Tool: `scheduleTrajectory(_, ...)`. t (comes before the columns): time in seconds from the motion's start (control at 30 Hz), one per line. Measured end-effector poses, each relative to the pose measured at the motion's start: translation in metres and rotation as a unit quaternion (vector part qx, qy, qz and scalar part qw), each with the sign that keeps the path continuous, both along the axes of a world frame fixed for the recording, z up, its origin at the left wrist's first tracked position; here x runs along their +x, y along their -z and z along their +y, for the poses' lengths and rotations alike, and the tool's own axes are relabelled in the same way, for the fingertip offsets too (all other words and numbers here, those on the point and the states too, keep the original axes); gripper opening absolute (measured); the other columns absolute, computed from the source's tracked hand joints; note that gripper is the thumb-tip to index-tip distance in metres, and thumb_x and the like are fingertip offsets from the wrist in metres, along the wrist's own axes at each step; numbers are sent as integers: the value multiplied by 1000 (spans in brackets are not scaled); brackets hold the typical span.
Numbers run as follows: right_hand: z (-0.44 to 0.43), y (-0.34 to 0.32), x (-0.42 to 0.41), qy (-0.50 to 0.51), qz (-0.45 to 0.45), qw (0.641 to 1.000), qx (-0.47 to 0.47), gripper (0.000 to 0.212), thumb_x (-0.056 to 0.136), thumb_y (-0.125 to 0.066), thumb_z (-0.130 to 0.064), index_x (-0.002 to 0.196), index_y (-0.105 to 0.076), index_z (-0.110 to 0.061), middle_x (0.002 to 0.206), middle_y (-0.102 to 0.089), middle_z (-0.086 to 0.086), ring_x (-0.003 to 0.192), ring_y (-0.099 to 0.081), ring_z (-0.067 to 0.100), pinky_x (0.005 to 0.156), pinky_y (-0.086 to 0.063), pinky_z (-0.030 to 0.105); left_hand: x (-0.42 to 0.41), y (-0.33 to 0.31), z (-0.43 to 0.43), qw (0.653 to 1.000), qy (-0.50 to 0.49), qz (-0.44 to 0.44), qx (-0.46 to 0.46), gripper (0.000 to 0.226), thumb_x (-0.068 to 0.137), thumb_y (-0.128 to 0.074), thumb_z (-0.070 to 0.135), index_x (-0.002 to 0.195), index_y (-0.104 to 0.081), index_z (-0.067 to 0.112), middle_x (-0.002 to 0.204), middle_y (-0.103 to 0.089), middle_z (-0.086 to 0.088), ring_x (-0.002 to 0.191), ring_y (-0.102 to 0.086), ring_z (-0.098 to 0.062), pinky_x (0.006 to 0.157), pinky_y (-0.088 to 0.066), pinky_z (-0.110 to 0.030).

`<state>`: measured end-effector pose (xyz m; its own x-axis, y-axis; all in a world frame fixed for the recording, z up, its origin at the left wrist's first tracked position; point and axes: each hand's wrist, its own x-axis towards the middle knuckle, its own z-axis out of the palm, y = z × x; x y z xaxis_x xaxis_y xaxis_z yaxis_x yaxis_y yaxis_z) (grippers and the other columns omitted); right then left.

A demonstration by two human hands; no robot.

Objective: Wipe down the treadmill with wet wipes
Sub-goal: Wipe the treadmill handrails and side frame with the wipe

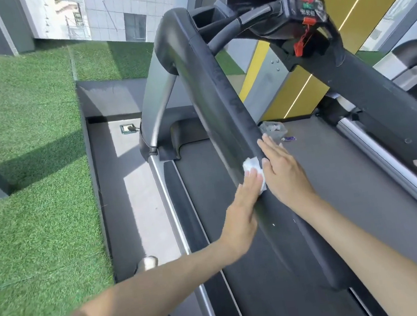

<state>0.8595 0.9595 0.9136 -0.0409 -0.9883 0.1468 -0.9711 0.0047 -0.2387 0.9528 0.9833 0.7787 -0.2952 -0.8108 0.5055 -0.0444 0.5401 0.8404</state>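
The white wet wipe [251, 165] lies on the black left handrail [209, 98] of the treadmill [370, 97], a little right of the picture's middle. The left hand [243, 203] presses on it from 7 o'clock, fingers straight and together. The right hand [283, 171] lies flat on the rail's inner side at 3 o'clock of the wipe, fingers straight and close together, holding nothing. A crumpled plastic packet [274, 129] rests on the belt [339, 179] at 12 o'clock of this hand
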Motion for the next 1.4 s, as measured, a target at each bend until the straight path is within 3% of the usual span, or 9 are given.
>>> scheduleTrajectory(0.3,-4,11,-2,-10,39,998,-51,45,98,-35,-1,143,-38,-1,153,-29,15,143,-25,27,117,-13,30,13,-59,-87,969,-96,48,221,57,97,-28,-3,143,-36,28,138,-32,28,121,-37,13,100,-20,-3)
scheduleTrajectory(0.47,-4,11,-3,-17,33,998,-55,45,98,-35,-2,143,-36,-1,154,-26,13,144,-22,26,115,-8,25,40,-29,-17,978,28,-34,205,41,101,-37,3,139,-48,16,131,-50,13,118,-44,6,102,-29,-8)
scheduleTrajectory(0.57,-3,9,-2,-40,50,991,-115,44,91,-41,4,135,-46,4,145,-41,20,136,-37,31,117,-16,33,73,-34,-42,924,103,100,355,33,100,-44,5,122,-63,22,123,-62,2,117,-58,-14,100,-41,-25)
scheduleTrajectory(0.67,3,11,6,-93,96,974,-183,42,78,-49,7,118,-59,4,117,-64,19,109,-60,34,107,-30,39,102,-55,-78,879,104,103,455,38,96,-41,12,126,-58,27,125,-64,-2,113,-60,-16,85,-42,-33)
scheduleTrajectory(0.77,8,10,33,-92,-7,983,-160,31,83,-51,-2,111,-65,-5,92,-67,5,88,-60,29,86,-44,38,120,-72,-84,868,164,115,455,43,83,-49,19,124,-60,22,108,-67,4,97,-62,-8,89,-39,-35)
scheduleTrajectory(0.9,1,9,67,-35,-195,978,-58,29,82,-64,-11,110,-64,-18,93,-59,-2,91,-54,20,80,-48,37,129,-83,-76,863,206,89,453,33,90,-48,14,119,-63,15,105,-66,0,94,-60,-12,84,-45,-30)
scheduleTrajectory(1.03,-3,14,78,-33,-134,990,-21,17,83,-61,-12,99,-61,-15,101,-53,0,97,-51,20,73,-46,36,133,-89,-68,864,212,58,454,27,97,-41,18,106,-66,14,102,-67,-1,95,-61,-15,91,-46,-33)
scheduleTrajectory(1.23,-6,26,84,-54,-110,992,-28,11,86,-62,-13,91,-54,-18,99,-48,-3,94,-49,17,65,-35,29,142,-84,-73,871,154,42,466,19,96,-45,5,84,-58,13,82,-61,-5,70,-63,-13,68,-53,-24)
scheduleTrajectory(1.4,-8,31,86,-80,-96,991,-48,15,83,-67,-12,81,-53,-16,93,-48,-3,90,-47,16,62,-25,25,147,-74,-82,862,147,36,485,11,98,-45,9,93,-56,9,84,-56,-7,70,-56,-14,65,-51,-23)
